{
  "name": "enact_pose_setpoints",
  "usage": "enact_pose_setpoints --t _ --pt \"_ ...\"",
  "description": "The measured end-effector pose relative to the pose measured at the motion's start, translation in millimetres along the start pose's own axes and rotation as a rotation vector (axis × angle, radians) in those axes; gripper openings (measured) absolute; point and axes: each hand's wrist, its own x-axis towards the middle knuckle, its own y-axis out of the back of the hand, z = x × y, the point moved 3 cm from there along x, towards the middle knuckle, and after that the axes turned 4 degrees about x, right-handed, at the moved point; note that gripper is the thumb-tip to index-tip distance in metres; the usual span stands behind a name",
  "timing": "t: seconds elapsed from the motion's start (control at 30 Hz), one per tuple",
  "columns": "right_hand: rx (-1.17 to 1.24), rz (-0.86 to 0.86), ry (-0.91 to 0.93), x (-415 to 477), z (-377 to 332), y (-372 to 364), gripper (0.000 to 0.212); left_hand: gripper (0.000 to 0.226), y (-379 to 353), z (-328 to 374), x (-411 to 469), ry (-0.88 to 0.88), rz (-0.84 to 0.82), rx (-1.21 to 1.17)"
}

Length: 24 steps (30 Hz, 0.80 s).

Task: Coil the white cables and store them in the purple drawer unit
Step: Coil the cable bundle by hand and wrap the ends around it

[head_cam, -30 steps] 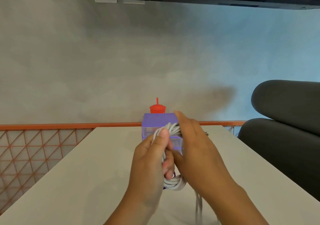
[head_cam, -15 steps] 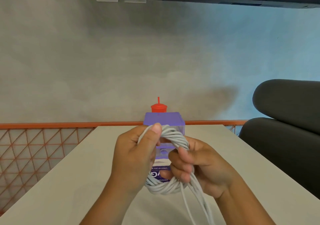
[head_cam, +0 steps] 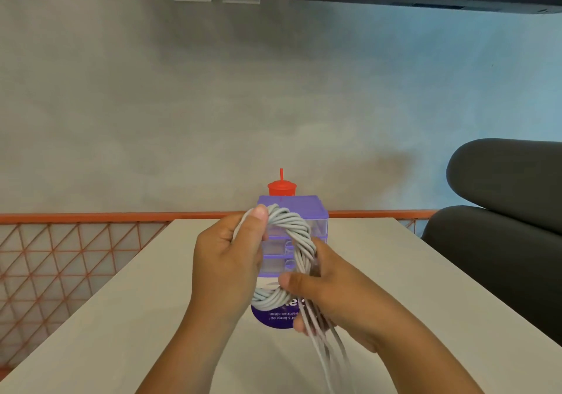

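I hold the twisted coil of white cable [head_cam: 290, 226] up above the middle of the pale grey table [head_cam: 121, 317], with both hands closed on it. My left hand [head_cam: 226, 260] grips the left side of the ring; the thumb is pressed over the top strands and the fingers are curled round behind, where I cannot see them. My right hand [head_cam: 334, 296] pinches the lower right of the ring, with the thumb lying across the front of the strands. Several loose white cable strands [head_cam: 322, 342] run out under that hand and trail down towards the near edge of the table; they are blurred and their ends are out of view.

The small purple plastic drawer unit with clear drawer fronts [head_cam: 304, 208] stands well beyond my hands, at the middle of the table's far edge. I see its stacked drawers partly through the opening of the coil, and my hands cover the rest. A red plastic cup with a lid and straw [head_cam: 282, 187] shows just behind its top. A round purple sticker with white lettering [head_cam: 275, 317] lies flat on the table just in front of the unit, partly hidden by the bottom of the coil.

An orange wire-mesh railing [head_cam: 60, 257] runs past the far edge and along the left edge of the table, and a dark grey padded seat [head_cam: 501, 241] stands off its right edge
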Motion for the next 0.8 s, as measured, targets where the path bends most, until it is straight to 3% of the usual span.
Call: enact_pose_setpoints --t 0.07,0.3,0.4,0.5,0.6,0.8 --pt "-0.119 0.024 -0.020 0 1 2 0.023 0.036 2 1 1 -0.039 -0.001 0.051" --pt "-0.278 0.042 0.159 -5 -15 18 0.023 0.041 11 -2 4 -0.134 0.100 0.228" --pt "-0.383 0.138 0.235 -4 -15 27 0.027 0.039 9 -3 6 -0.081 0.094 0.224" --pt "-0.563 0.312 0.248 -5 -14 34 0.048 0.046 10 -6 8 0.031 0.114 0.137" --pt "-0.723 0.365 0.266 -8 -17 31 0.050 0.043 10 -5 6 0.015 0.142 0.142" --pt "-0.625 0.342 0.304 -4 -13 10 0.036 0.040 6 2 -2 -0.140 0.208 0.240"
